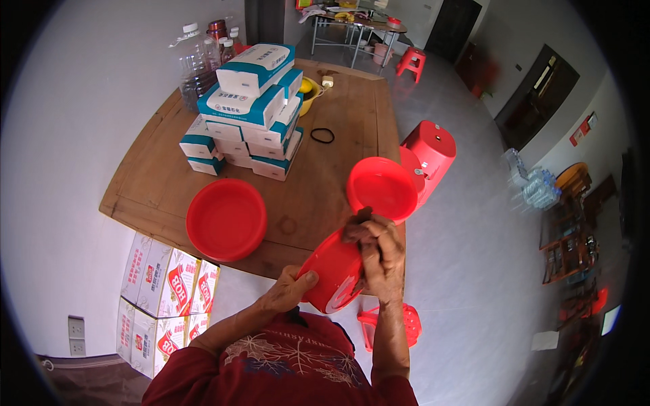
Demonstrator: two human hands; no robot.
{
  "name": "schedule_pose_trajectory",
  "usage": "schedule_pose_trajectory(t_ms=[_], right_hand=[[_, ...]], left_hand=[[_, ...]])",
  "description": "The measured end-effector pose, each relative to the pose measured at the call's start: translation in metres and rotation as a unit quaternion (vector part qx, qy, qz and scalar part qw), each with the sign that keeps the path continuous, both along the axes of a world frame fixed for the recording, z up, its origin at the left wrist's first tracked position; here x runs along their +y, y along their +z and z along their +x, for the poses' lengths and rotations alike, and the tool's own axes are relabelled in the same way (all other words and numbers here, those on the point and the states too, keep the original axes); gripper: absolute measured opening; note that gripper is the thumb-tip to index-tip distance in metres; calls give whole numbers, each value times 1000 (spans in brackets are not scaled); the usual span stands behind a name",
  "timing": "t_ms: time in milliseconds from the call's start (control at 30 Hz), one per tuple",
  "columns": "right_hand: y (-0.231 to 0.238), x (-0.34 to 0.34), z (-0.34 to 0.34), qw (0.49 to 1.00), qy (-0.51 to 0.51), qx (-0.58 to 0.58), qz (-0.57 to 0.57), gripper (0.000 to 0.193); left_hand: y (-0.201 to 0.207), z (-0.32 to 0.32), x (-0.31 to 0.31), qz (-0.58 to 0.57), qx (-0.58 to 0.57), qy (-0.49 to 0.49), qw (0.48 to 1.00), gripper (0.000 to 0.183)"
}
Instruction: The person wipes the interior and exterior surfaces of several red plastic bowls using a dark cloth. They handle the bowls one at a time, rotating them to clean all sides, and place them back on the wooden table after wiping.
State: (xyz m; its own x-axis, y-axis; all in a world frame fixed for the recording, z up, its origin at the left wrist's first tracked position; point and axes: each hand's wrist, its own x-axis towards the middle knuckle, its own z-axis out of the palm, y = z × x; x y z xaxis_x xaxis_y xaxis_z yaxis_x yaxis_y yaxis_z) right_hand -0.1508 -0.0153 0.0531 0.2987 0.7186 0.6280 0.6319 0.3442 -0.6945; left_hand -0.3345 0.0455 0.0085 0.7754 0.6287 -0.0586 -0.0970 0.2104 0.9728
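A red plastic basin (333,265) is tilted on its side at the near edge of the table, in front of my chest. My left hand (290,289) grips its left rim, thumb lying on the outside. On the opposite side, my right hand (383,256) is closed on a dark brown cloth (357,228), pressed to the basin's upper rim. Some of the right fingers are hidden behind the hand and cloth. A second red basin (227,220) stands upright on the table at the left. Another red basin (382,188) sits at the table's right edge, just beyond my right hand.
White-and-teal boxes (247,105) are stacked on the wooden table (338,91), beside plastic bottles (196,64), a yellow bowl (310,98) and a black loop (322,135). Red stools (433,145) stand to the right. Cartons (166,281) are piled at the near left; another red stool (410,325) is below.
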Motion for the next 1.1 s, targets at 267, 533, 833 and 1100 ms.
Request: schedule_pose_trajectory(t_ms=[267, 533, 833, 1100], right_hand=[[-59, 1, -3, 936, -39, 346, 43, 32], [-55, -6, -45, 976, -204, -68, 32, 36], [-22, 13, -60, 956, -76, -261, 110, 18], [-89, 3, -46, 979, 14, -204, 21, 22]], left_hand=[[-4, 16, 9, -325, -147, 148, 922, 34], [-2, 37, 9, -206, -35, 159, 965, 32], [35, 22, 23, -104, -175, 121, 971, 32], [62, -34, 37, 175, -29, 236, 956, 23]])
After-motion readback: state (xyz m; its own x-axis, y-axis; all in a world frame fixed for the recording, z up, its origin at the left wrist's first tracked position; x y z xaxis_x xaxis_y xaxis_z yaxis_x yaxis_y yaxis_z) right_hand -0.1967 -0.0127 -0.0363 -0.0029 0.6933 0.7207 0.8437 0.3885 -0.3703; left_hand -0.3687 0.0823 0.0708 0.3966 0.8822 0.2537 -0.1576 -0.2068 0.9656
